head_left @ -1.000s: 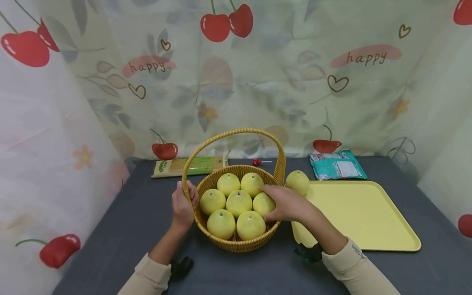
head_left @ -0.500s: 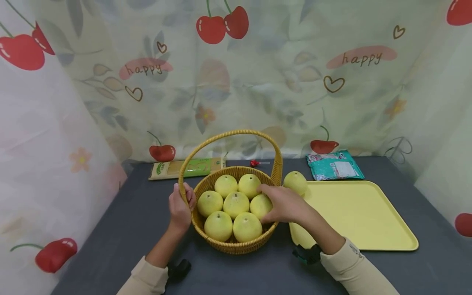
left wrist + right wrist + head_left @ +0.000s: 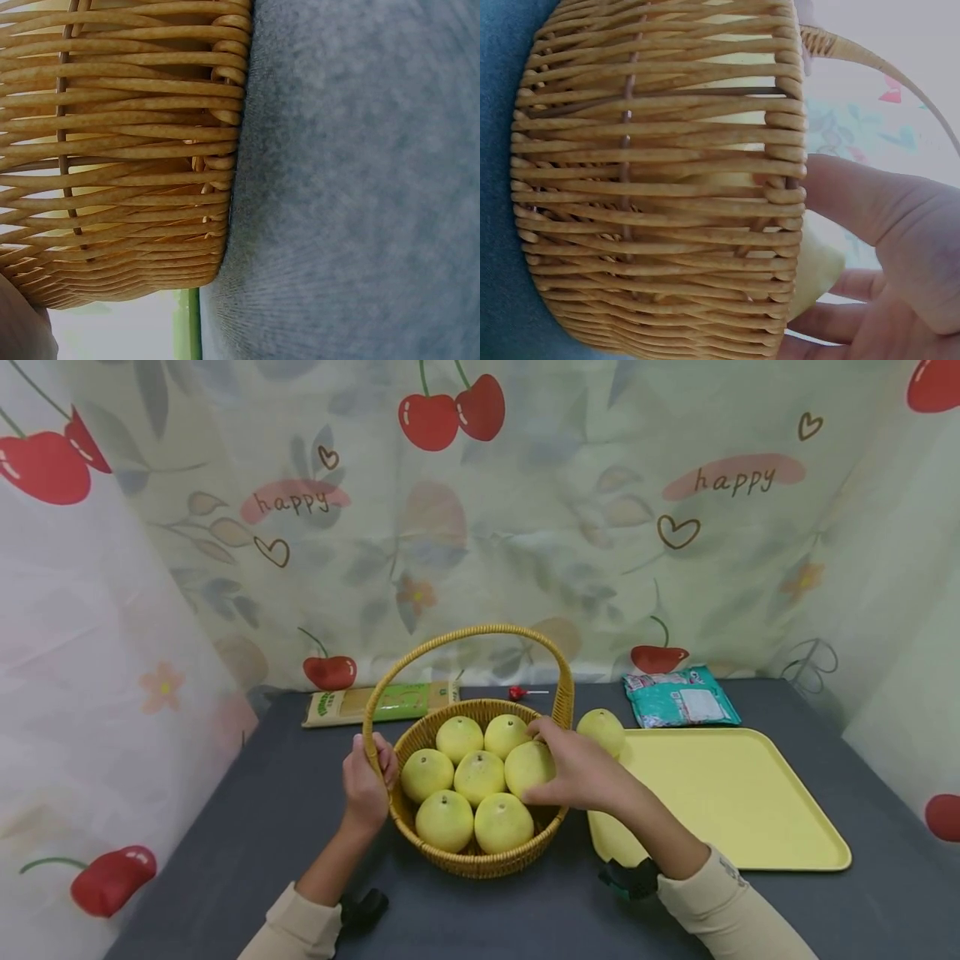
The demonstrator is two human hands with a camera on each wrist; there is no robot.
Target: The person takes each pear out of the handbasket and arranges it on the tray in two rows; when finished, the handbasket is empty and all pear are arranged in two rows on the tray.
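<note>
The right hand (image 3: 577,768) gripped 1 round, pale yellow-green fruit (image 3: 528,768) at the right side of the basket (image 3: 480,864), its thumb on the near side and its fingers on the far side. The fruit lay to the left of the palm, so the hand stood between it and the yellow tray (image 3: 735,802) on the table (image 3: 480,922), just to the right of the basket. Being round, the fruit offered no clear long axis. The right wrist view showed part of it above the rim; whether its underside touched anything could not be told.

The left hand (image 3: 367,782) gripped the left foot of the handle (image 3: 487,629), across the basket and farther from that fruit. The handle arched from left to right, its right foot just beyond the right hand's fingers.

The 6 other fruits (image 3: 479,777) sat in the basket: 2 at the back, 2 across the middle and 2 in front. Another 1, the outside fruit (image 3: 600,731), lay behind the right hand at the tray's far left corner; whether it rested on tray or table could not be told.
</note>
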